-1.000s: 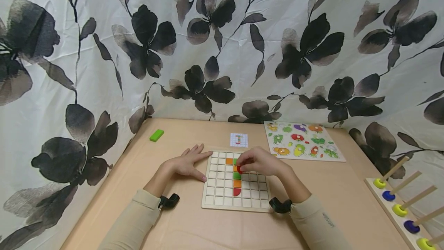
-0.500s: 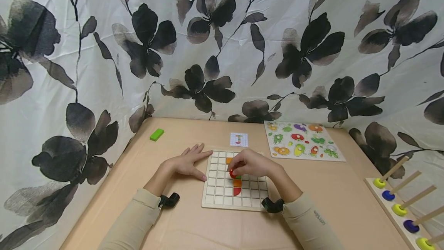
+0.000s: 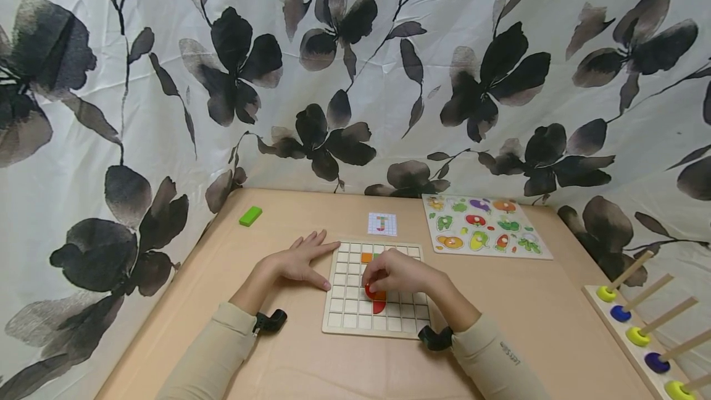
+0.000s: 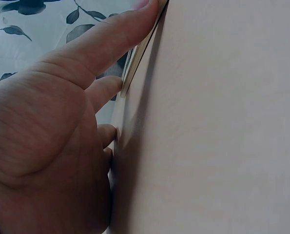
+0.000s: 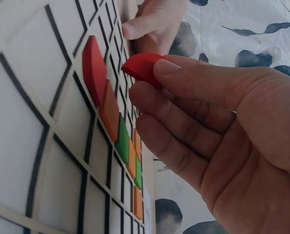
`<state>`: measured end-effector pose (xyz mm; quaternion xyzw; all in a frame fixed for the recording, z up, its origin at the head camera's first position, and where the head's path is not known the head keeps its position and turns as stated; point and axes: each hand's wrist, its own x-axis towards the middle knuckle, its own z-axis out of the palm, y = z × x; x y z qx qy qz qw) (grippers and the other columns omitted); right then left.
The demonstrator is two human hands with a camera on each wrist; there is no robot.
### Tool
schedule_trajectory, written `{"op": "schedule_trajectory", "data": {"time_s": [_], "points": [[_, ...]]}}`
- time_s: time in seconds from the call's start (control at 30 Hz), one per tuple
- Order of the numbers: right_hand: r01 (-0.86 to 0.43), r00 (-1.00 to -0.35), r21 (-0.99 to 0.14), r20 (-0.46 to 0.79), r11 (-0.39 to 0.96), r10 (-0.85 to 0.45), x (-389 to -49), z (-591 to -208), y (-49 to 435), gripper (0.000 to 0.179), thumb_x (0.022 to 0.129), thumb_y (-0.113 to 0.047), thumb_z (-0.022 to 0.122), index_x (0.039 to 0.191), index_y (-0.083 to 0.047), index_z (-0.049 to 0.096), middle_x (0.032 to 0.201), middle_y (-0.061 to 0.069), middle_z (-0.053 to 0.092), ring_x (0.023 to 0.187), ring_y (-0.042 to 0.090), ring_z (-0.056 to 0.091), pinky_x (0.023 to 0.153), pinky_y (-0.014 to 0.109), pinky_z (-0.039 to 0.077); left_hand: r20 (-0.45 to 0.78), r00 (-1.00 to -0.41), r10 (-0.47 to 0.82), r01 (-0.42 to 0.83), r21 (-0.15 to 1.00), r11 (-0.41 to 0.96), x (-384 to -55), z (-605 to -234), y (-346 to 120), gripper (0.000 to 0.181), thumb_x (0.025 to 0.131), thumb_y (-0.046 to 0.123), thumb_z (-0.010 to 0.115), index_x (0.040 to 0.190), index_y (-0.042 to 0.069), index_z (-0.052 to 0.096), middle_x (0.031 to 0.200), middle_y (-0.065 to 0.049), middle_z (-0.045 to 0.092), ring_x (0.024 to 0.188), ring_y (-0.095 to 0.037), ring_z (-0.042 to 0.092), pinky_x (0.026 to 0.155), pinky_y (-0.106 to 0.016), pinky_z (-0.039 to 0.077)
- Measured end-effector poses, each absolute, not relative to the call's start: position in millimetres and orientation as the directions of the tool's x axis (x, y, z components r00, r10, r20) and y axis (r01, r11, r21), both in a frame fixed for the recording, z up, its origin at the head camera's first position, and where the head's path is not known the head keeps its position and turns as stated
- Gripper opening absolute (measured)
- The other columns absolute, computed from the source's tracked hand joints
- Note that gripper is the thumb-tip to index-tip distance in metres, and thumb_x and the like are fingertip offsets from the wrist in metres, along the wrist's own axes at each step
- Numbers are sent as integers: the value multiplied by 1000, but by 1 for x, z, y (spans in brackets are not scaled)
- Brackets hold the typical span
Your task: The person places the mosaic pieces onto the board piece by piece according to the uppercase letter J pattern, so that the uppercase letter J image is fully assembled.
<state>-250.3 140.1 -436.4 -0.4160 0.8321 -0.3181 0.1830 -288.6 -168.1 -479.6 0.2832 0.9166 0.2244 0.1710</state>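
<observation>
My right hand point(image 3: 402, 271) pinches a red, round-edged block point(image 5: 141, 64) between thumb and fingers, above the wooden grid board point(image 3: 347, 321). A similar red block point(image 5: 93, 70) lies in the grid, at the near end of a column of orange blocks point(image 5: 108, 111) and green blocks point(image 5: 121, 139). Part of that column is hidden by the right hand in the head view. My left hand point(image 3: 300, 261) rests on the table with fingers spread, its thumb and index fingertip at the board's left edge. In the left wrist view, the thumb touches that edge.
Behind the board lies a small pattern card point(image 3: 382, 223). A vegetable picture board point(image 3: 483, 227) is at the back right, a green block point(image 3: 250, 216) at the back left. A slanting peg stand point(image 3: 627, 326) with yellow and blue rings occupies the right edge.
Pinching the red block, my right hand has moved left and nearer along the column toward the red block in the grid. My left hand has stayed in place.
</observation>
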Motion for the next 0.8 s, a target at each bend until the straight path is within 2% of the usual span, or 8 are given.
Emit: {"op": "schedule_trajectory", "data": {"time_s": [0.5, 0.8], "points": [[-565, -568, -677, -96, 472, -817, -247, -449, 132, 10, 95, -8, 76, 100, -14, 80, 84, -13, 71, 75, 1, 63, 74, 21, 58, -188, -783, 593, 440, 506, 742, -288, -480, -168, 105, 80, 65, 80, 166, 31, 30, 175, -19, 1, 162, -40, -4, 129, -61, -2], [-594, -524, -660, -115, 459, -844, -245, -452, 129, 11, 94, -8, 76, 101, -14, 81, 87, -12, 73, 76, -1, 59, 74, 19, 55, -195, -781, 594, 438, 507, 743, -288, -479, -170, 105, 81, 65, 79, 166, 31, 29, 175, -18, 0, 163, -39, -5, 129, -61, -2]]}}
